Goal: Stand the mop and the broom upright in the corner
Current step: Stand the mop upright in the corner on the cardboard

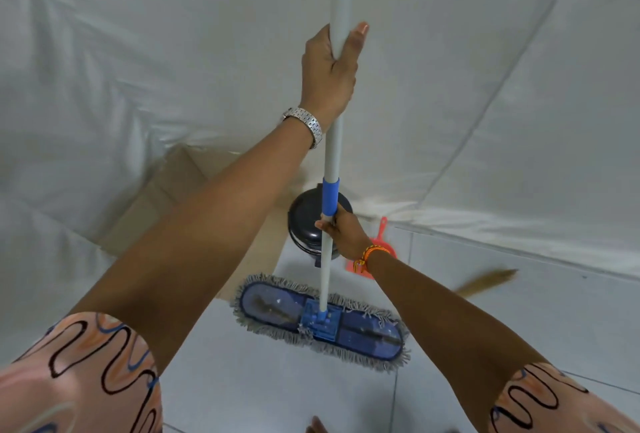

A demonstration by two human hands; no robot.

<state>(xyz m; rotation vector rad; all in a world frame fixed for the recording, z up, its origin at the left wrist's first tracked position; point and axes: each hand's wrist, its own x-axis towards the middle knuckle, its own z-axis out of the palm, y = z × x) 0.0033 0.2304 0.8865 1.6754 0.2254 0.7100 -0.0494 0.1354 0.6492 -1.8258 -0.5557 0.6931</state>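
Against the white sheeting [104,51] that drapes both walls, at far left, a brown cardboard piece [166,197] lies partly tucked under the cloth, no print legible on it. Left arm in a patterned pink sleeve [79,373], silver link watch [306,126] at the wrist; dial not visible, no brand readable. Left hand [329,69] is high on the mop [320,316], fingers wrapped tight round the grey pole, thumb pressed along its right side. Pole stands close to upright, running out of the top of the view. Flat blue mop head with grey fringe rests on the pale floor tiles [277,391], near the corner but short of the wall; streaks of dirt on the pad, no label readable. Behind the pole, a dark round lidded bin [308,224] sits at the foot of the sheeting, right in the corner. Right hand [341,233] is clamped on the pole just below the blue collar, a red and orange thread band [369,256] at the wrist. Just beyond that hand, a red dustpan [382,242] lies on the tiles beside the bin, handle pointing towards the wall. Further right, a blurred tan brush of bristles, the broom [485,282], lies low over the floor near the right-hand wall, well apart from the mop; its handle cannot be made out. No writing found anywhere in view.
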